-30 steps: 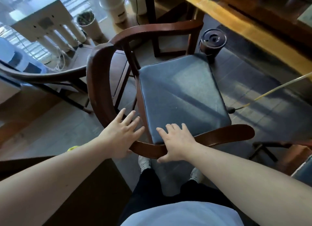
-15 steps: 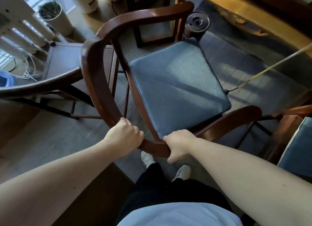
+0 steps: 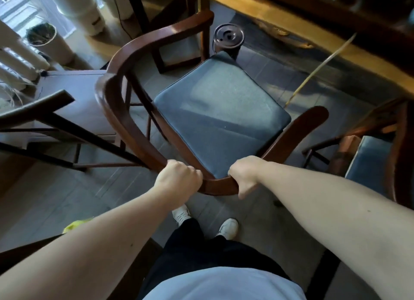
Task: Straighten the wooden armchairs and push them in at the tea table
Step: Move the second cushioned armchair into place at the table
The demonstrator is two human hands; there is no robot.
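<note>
Both hands hold the curved back rail of a wooden armchair (image 3: 125,111); the left hand (image 3: 179,178) is a closed fist around the rail, and the right hand (image 3: 245,176) is wrapped around it too, just beside the left, with a short bit of bare rail between them; both arms reach out from the bottom of the view.

The armchair stands on the gray floor (image 3: 56,201), right in front of the person; its dark rail bends like a horseshoe around a blue seat cushion (image 3: 219,111); the open end of the chair points up and to the right, toward the tea table (image 3: 336,37); the chair sits at a slant to the table edge, and floor shows between the seat and the table.

A small round dark stool (image 3: 228,36) stands just past the far corner of the cushion, near the table; a thin pale stick (image 3: 320,69) runs slanting from the table edge down toward the seat.

A second chair with a blue cushion (image 3: 369,165) peeks in at the right edge, close to the table; another dark chair (image 3: 44,120) is on the left, near the first one; a round pot (image 3: 51,42) stands by the window at the top left.

Two white shoes (image 3: 226,229) stand on the floor below the hands.
</note>
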